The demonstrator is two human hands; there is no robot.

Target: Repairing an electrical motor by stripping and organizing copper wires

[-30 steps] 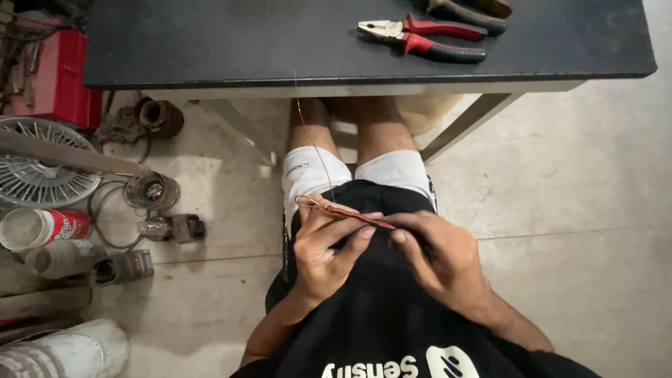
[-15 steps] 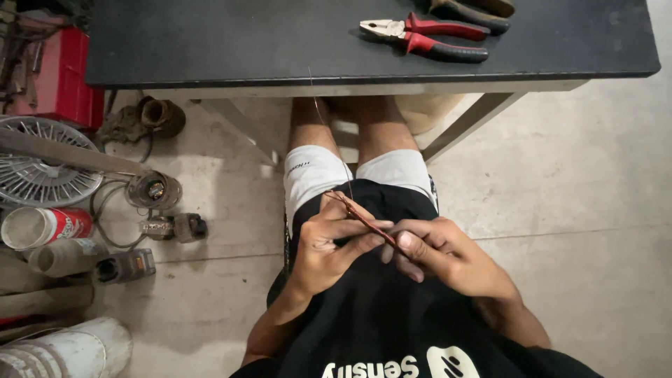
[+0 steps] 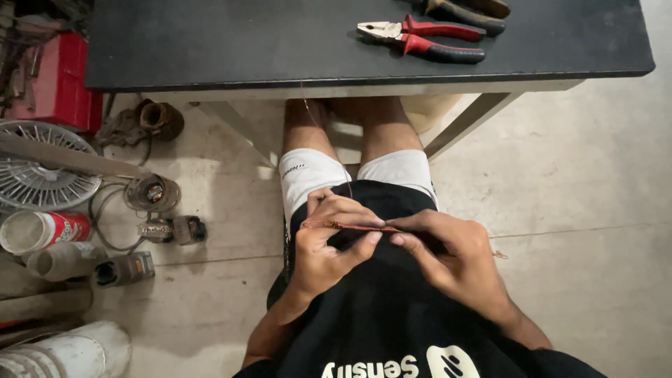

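The person sat with both hands in the lap, over a black shirt. The left hand (image 3: 329, 241) and the right hand (image 3: 448, 255) each pinched one end of a thin copper-coloured wire (image 3: 350, 226), holding it level between them, fingertips nearly touching. A finer strand rose from it toward the tabletop (image 3: 210, 49), where red-handled pliers (image 3: 420, 38) lay well apart from the hands.
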